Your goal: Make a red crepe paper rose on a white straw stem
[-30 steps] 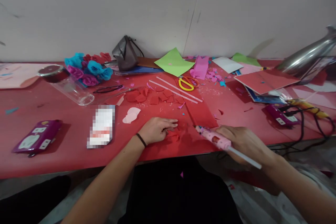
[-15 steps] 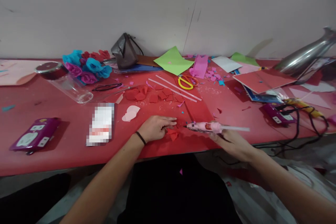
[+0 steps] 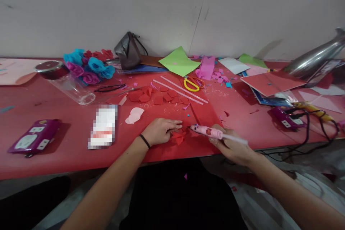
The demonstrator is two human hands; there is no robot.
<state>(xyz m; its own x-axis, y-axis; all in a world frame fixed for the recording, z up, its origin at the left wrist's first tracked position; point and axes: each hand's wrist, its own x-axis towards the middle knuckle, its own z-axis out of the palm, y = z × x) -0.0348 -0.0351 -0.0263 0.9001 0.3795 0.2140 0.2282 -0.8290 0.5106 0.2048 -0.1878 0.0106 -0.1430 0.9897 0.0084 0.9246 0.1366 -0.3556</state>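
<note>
**Glue gun tip at the red paper piece**

I have my right hand (image 3: pixel 232 146) wrapped around the pink glue gun (image 3: pixel 208 131), fingers closed on its body, with a white glue stick jutting out the back toward the right. The nozzle points left and sits just beside the small red paper piece (image 3: pixel 178 137) near the front edge of the red table (image 3: pixel 54 151). My left hand (image 3: pixel 161 131) lies palm down on the table, fingers stretched out flat and loosely together, their tips pressing on that red piece from the left; it clamps nothing. A dark band circles the left wrist.

Farther back, a scatter of red petal cutouts (image 3: pixel 159 97) lies beside two white sticks (image 3: pixel 180 91) laid diagonally, and yellow-handled scissors (image 3: pixel 192 84) rest just beyond them. A pale pink cutout (image 3: pixel 134 115) lies left of my left hand. At far left I see a bunch of blue, magenta and red paper flowers (image 3: pixel 87 65) next to a clear jar (image 3: pixel 70 88) lying on its side. A green sheet (image 3: pixel 178 63) and a dark pouch (image 3: pixel 128 51) sit against the wall. A purple power strip (image 3: pixel 33 139) lies near left, another (image 3: pixel 285 119) at right with black cables.
</note>
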